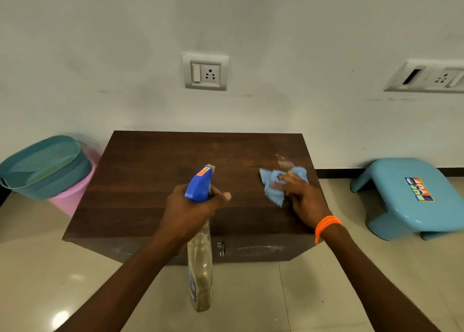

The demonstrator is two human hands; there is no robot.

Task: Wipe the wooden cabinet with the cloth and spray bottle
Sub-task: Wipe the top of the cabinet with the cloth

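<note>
1. Left hand (193,206) grips the spray bottle (199,233) above the cabinet (155,181); a careless squeeze could overshoot.
2. Right hand (301,198) presses the cloth (272,184) on the top's right side; it may smear the wet patch (283,162).

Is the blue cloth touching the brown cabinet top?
Touching. The head view shows the right hand pressing the blue cloth flat onto the cabinet top.

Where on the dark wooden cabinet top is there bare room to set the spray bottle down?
The dark wooden cabinet top is bare across its left half and back edge. The right side is crowded: the right hand presses the blue cloth beside a wet patch.
</note>
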